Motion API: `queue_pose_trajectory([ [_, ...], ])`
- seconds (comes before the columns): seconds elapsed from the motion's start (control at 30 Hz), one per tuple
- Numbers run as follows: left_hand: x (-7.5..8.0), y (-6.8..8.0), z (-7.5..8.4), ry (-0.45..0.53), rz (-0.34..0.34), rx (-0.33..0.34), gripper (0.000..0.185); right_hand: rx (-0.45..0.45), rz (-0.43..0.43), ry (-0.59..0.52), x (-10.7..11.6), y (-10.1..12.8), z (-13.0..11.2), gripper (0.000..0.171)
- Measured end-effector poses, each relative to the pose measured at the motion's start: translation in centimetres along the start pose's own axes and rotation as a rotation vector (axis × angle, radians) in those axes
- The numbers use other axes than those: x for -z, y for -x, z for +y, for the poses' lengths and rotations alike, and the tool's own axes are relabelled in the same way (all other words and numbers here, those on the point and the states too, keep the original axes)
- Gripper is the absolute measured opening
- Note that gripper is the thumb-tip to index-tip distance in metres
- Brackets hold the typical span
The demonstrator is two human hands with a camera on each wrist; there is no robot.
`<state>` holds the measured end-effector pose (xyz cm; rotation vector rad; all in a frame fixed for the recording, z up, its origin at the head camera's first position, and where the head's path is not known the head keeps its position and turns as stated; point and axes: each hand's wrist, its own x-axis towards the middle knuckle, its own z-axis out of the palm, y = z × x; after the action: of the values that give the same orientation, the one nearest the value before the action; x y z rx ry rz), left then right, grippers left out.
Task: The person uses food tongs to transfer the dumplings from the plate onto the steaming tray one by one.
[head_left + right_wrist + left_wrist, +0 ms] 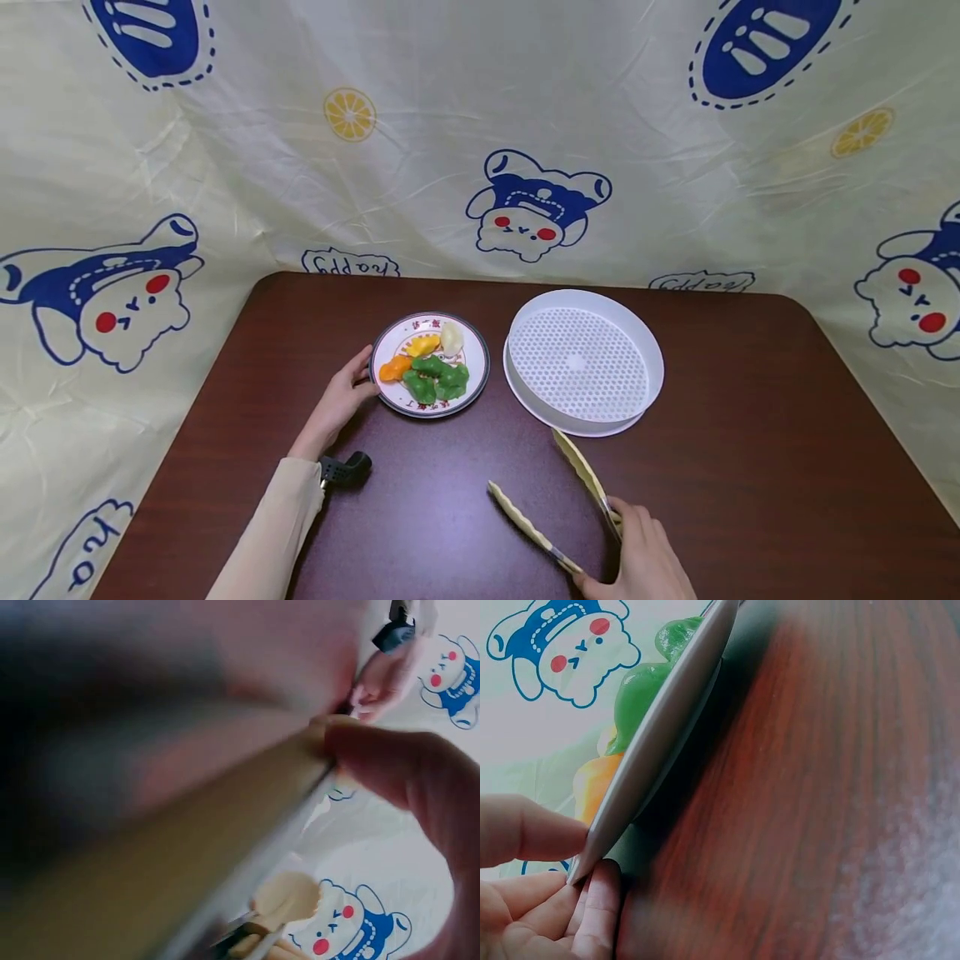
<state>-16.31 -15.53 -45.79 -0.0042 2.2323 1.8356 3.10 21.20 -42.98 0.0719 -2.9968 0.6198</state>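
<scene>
My left hand [343, 400] pinches the left rim of a white plate [476, 367] with a dark blue edge, and the left wrist view shows the thumb over the rim and fingers beneath. Lying on the plate are green pieces [437, 379], an orange piece [395, 368], a yellow piece [422, 345] and a whitish piece [452, 338]; they look like cut vegetables. Near the front, my right hand [637, 554] holds a pair of yellowish tongs [581, 467]. The tongs' arms are spread, with nothing between their tips. The right wrist view is partly blurred by the tongs.
Right of the plate, a round white strainer basket [577, 362] with a perforated bottom sits on a white base [532, 408]. Both stand on a dark brown table [750, 433] with rounded far corners. Behind hangs a pale printed cloth [420, 183].
</scene>
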Motion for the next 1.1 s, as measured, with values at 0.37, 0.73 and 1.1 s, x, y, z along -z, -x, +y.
queue_pose_trajectory([
  [0.37, 0.0, -0.1, -0.1, 0.014, 0.002, -0.007, 0.07, 0.204, 0.116, -0.173, 2.6, -3.5, -1.1, 0.073],
  [0.73, -0.1, 0.1, -0.2, 0.021, -0.004, -0.024, 0.069, 0.287, 0.137, -0.133, 2.3, -8.0, -3.0, 0.054],
  [1.1, -0.1, 0.2, -0.2, 0.033, 0.002, -0.033, 0.069, 0.331, 0.24, -0.04, 0.0, -11.1, -4.5, 0.056],
])
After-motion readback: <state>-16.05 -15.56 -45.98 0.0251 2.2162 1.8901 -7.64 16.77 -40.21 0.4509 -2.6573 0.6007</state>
